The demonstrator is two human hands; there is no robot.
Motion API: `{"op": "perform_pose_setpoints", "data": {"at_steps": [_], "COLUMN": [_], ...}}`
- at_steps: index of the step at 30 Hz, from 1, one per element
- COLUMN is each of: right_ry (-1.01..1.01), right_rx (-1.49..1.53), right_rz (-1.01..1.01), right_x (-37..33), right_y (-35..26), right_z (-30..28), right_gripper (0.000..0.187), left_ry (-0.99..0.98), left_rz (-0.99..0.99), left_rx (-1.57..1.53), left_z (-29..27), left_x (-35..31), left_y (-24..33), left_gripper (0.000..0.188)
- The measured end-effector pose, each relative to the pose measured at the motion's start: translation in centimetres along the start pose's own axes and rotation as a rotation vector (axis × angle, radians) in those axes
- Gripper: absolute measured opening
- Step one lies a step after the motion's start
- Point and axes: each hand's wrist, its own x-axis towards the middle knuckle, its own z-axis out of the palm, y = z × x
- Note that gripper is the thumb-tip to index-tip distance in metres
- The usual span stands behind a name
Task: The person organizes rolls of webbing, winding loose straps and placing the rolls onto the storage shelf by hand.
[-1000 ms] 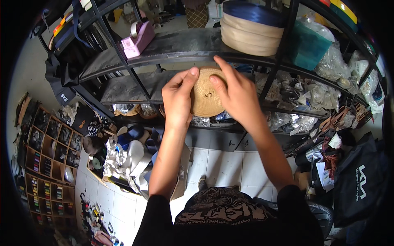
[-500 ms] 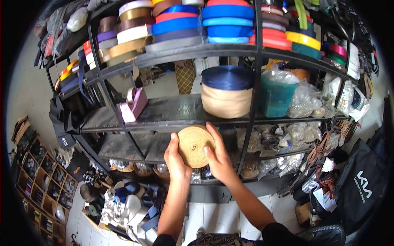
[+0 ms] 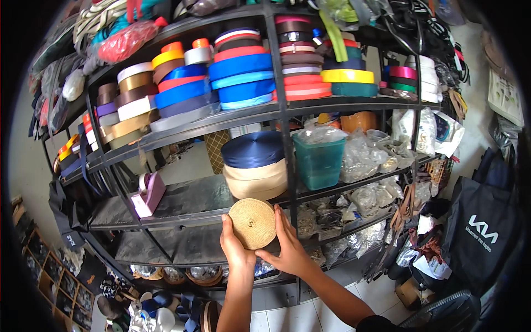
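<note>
Now tan webbing roll (image 3: pixel 253 223) in both hands

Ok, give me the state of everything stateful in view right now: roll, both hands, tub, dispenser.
tan webbing roll: fully wound, held up at the shelf edge
left hand: gripping the roll's lower left
right hand: gripping its lower right
teal plastic tub: upright, covered with clear plastic
pink tape dispenser: upright on shelf, roll loaded
</note>
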Motion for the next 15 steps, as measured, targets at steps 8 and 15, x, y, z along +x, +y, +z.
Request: {"op": "perform_pose_setpoints", "data": {"at_steps": [8, 15], "right_ry": [0.165, 0.218], "right_rx": [-0.196, -0.25], "right_rz": [0.111, 0.042], "right_x": [0.5, 3.3], "right_y": [1.7, 0.4], "right_z": [-7.4, -11.8], "right_gripper": [0.126, 0.131], "left_ry": [-0.293, -0.559], "left_rz": [-0.134, -0.098], "left_rx": [-0.067, -0.052], "left_z": [4.8, 9.0], "left_x": [-2.2, -4.0], "left_y": [-4.3, -3.0], "left_gripper": [0.048, 0.06]}}
